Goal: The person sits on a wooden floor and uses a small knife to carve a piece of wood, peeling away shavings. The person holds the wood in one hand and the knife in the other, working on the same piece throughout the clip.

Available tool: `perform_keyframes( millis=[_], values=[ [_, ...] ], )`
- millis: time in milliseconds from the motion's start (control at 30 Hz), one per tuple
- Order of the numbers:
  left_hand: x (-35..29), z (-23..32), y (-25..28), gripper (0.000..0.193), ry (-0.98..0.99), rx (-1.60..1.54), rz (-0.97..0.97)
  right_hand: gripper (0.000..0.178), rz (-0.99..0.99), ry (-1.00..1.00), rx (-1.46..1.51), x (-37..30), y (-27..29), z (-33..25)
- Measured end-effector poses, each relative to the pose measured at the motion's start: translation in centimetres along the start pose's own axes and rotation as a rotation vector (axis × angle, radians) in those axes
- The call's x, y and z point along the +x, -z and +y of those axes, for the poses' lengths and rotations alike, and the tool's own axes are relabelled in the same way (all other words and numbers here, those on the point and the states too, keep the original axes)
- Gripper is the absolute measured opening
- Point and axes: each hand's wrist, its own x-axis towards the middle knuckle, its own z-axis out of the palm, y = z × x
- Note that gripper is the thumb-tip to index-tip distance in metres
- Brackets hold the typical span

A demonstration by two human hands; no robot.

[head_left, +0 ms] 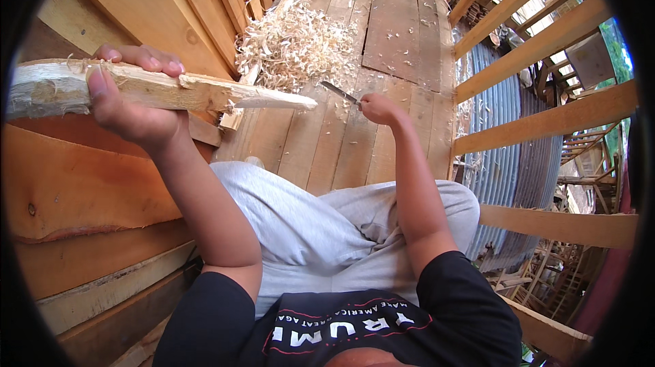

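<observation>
Stave, one, fills left hand; one knife, right hand.

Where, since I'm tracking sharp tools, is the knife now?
In the head view, the knife is in the right hand, right of the carved stick, near the shavings.

Seemingly black shirt, grey trousers

Stick: bare wood, rough, splintered. Knife: metal blade. Shavings: curled wood. Trousers: matt cloth. Roofing sheet: corrugated metal.
</observation>
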Motion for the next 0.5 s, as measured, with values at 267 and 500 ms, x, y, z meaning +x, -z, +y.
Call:
perform_keyframes(
  millis=[267,500],
  values=[
    [0.4,-1.4,1.0,0.046,0.030,0.002,-0.050,0.025,0.095,0.027,0.113,-0.5,1.3,0.8],
    [0.3,-1.5,0.4,0.041,0.055,0.005,-0.023,0.022,-0.009,0.056,0.231,-1.6,3.5,4.0]
  ],
)
